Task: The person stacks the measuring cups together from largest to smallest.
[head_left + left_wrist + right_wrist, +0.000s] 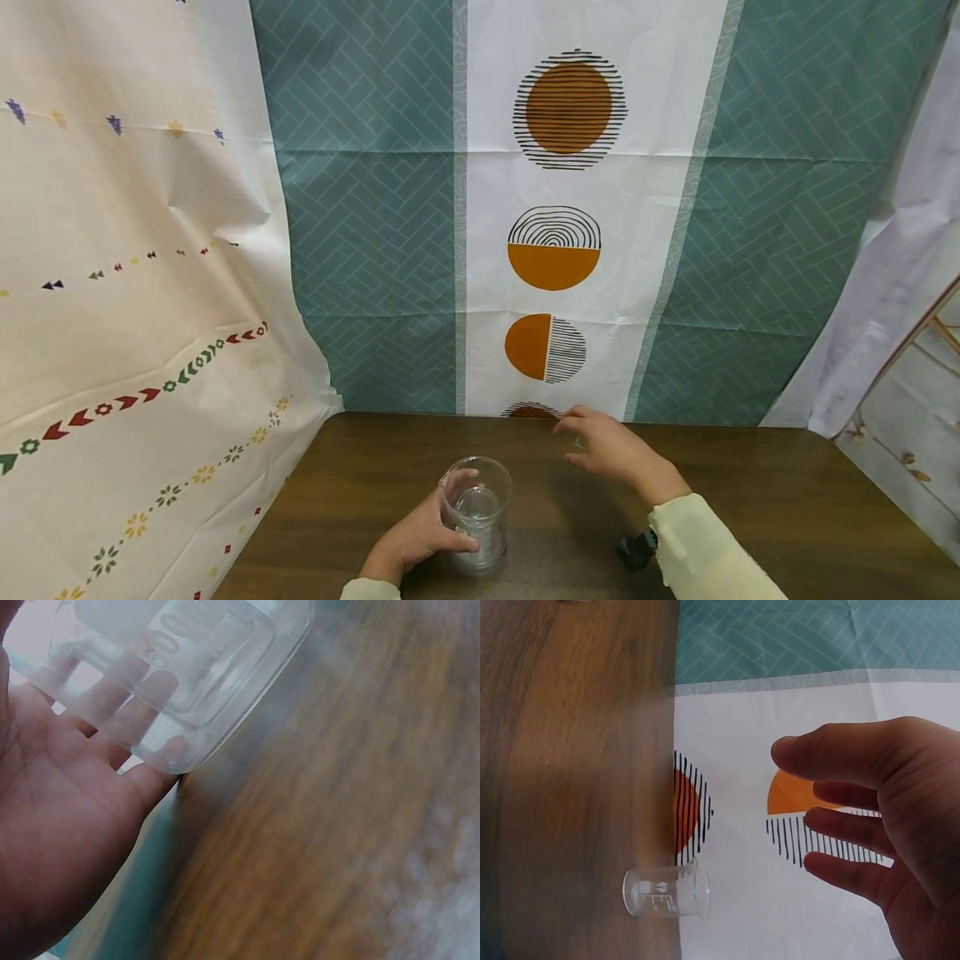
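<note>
A large clear beaker [491,533] stands on the brown table [360,467]; my left hand [427,533] grips its side, thumb in front and fingers behind. A second round rim shows inside it, seemingly a smaller vessel nested there. In the left wrist view, the beaker [217,667] carries a faint printed marking, with fingers seen through its wall. My right hand [607,446] hovers over the table's far side, fingers spread and slightly bent, holding nothing. A small clear beaker [660,891] with white markings stands near it, apart from the fingers; the hand mostly hides it in the head view.
A teal and white patterned cloth [360,250] hangs directly behind the table's far edge. An embroidered cream cloth [150,333] hangs along the left side. A black device [636,550] is strapped at the right wrist.
</note>
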A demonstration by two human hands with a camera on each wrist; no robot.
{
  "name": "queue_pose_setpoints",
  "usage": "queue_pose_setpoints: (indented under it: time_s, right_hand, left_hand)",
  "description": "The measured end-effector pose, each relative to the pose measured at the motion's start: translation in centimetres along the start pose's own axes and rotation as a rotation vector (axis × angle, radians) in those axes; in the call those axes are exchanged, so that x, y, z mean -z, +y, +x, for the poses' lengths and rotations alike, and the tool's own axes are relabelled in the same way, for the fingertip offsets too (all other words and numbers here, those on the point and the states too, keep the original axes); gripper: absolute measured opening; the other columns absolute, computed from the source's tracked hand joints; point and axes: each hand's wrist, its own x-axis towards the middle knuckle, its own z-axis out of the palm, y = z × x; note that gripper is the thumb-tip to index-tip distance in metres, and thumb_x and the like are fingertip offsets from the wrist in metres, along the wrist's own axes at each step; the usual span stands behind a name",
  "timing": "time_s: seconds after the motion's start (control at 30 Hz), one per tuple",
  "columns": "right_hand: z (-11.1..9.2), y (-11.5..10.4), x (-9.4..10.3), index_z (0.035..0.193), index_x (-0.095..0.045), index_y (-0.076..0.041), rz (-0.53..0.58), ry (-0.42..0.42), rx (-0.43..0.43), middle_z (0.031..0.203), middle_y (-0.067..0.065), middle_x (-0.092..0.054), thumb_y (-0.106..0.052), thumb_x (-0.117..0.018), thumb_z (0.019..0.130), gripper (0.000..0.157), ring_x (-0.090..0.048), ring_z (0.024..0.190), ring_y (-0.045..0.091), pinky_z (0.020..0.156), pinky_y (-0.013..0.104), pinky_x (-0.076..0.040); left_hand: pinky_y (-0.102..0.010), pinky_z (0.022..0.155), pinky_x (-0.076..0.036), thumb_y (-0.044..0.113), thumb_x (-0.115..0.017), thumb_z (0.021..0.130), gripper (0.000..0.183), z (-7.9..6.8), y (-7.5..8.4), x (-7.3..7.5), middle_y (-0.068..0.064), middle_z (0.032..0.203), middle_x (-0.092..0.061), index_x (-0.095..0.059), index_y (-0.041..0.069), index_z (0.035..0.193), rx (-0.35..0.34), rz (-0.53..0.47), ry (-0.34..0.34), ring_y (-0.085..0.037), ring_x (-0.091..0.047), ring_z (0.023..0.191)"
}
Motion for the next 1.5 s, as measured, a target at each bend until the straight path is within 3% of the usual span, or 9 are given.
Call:
queue_pose_setpoints:
  time_s: [0.5,0.83,1.07,1.5]
  right_hand:
    - [-0.4,1.5,-0.5,0.110,-0.068,-0.012,0.041,-0.030,-0.064,0.113,0.003,-0.062,-0.013,-0.078,0.078,0.033,-0.062,0.101,0.023,0.087,0.041,-0.053]
    - [-0.5,2.4,-0.8,0.109,-0.068,-0.015,0.075,-0.044,-0.118,0.116,0.002,-0.061,-0.014,-0.078,0.078,0.033,-0.060,0.102,0.021,0.089,0.041,-0.051]
    - [-0.6,2.8,-1.0,0.109,-0.068,-0.015,0.091,-0.042,-0.148,0.117,0.003,-0.061,-0.011,-0.077,0.078,0.032,-0.060,0.107,0.024,0.093,0.044,-0.050]
    - [-0.4,4.0,-1.9,0.109,-0.069,-0.013,0.085,-0.028,-0.146,0.118,0.006,-0.062,-0.010,-0.076,0.078,0.032,-0.060,0.107,0.027,0.093,0.046,-0.050]
  left_hand:
    - [-0.031,0.098,-0.041,0.015,-0.084,0.070,0.091,-0.1,0.1,0.0,-0.009,0.144,-0.038,-0.032,0.021,0.144,0.016,-0.016,0.004,-0.023,-0.046,0.123]
    - [-0.027,0.097,-0.040,0.013,-0.084,0.071,0.091,-0.1,0.2,-0.1,-0.011,0.146,-0.038,-0.031,0.017,0.145,-0.004,-0.004,0.000,-0.017,-0.047,0.122]
    - [-0.021,0.098,-0.039,0.013,-0.085,0.070,0.090,-0.1,0.2,-0.2,-0.008,0.145,-0.037,-0.034,0.024,0.143,0.013,-0.019,0.009,-0.017,-0.047,0.123]
    - [-0.019,0.099,-0.038,0.015,-0.086,0.069,0.090,-0.1,0.1,-0.2,-0.006,0.143,-0.039,-0.034,0.026,0.142,0.009,-0.003,0.015,-0.015,-0.047,0.123]
